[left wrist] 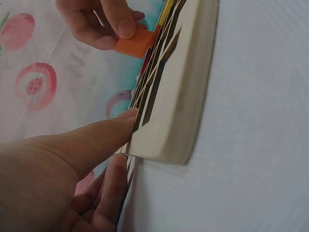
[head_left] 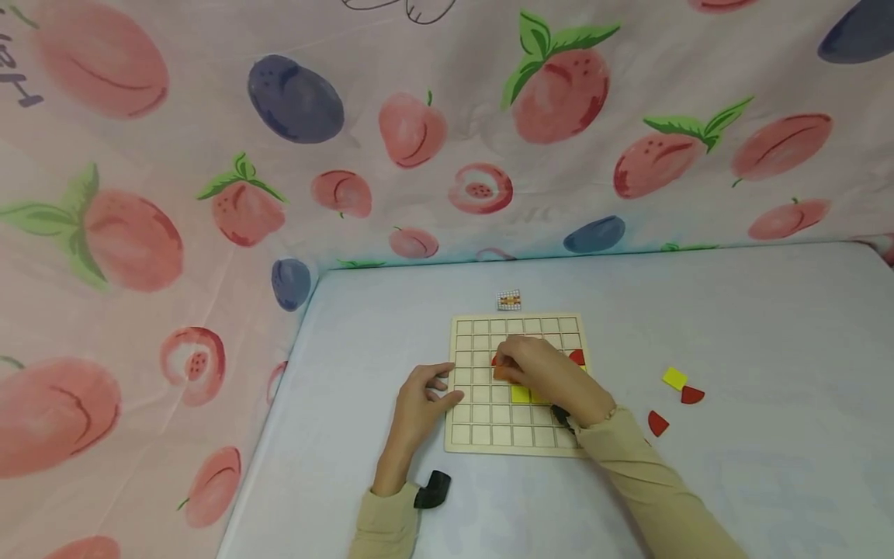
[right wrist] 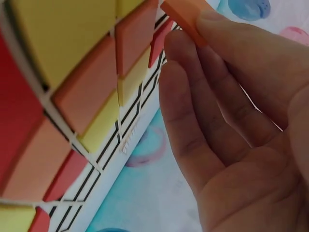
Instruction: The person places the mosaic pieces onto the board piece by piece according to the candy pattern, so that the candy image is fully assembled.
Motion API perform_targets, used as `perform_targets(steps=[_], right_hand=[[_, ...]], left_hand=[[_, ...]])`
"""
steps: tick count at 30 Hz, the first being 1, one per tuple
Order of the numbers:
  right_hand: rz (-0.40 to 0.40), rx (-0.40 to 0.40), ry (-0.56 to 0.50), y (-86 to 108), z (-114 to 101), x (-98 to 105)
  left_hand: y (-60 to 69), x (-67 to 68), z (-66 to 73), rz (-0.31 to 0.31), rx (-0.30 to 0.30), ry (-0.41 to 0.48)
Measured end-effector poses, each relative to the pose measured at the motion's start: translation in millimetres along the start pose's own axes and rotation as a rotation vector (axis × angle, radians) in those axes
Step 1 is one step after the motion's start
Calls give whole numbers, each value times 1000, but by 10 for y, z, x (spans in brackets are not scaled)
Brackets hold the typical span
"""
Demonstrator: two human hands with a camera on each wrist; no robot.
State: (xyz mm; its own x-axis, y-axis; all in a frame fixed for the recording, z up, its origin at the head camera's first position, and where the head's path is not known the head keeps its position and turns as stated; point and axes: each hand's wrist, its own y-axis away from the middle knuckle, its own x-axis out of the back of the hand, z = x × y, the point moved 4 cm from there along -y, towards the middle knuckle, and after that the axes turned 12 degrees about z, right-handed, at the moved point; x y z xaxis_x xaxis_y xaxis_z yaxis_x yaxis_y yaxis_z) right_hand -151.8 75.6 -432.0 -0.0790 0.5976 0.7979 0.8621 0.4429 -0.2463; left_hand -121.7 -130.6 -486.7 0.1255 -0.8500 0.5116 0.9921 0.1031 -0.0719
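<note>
Right sleeve point(head_left: 649, 481) hides grid board point(head_left: 461, 435) corner; small card point(head_left: 508, 300) just beyond.

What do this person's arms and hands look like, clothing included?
The left hand and right hand are ungloved. The left sleeve and right sleeve are long, plain beige and wrinkled. A bent black piece sits by the left one; another black part shows partly beside the right.

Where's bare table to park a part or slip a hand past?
Bare table: right of the loose pieces; left of the left hand; a narrower patch in front of the board, between the sleeves. Crowded: around the right hand, which pinches an orange piece over the board's coloured pieces.
</note>
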Motion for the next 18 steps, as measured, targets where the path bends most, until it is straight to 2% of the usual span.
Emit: perform_targets(steps=[12,18], right_hand=[[4,-6,15,5,2,-43],[-24,-53,32,-5,8,-65]], left_hand=[[-1,0,2,0,-3,-1],[5,-8,-7,17,-50,-16]])
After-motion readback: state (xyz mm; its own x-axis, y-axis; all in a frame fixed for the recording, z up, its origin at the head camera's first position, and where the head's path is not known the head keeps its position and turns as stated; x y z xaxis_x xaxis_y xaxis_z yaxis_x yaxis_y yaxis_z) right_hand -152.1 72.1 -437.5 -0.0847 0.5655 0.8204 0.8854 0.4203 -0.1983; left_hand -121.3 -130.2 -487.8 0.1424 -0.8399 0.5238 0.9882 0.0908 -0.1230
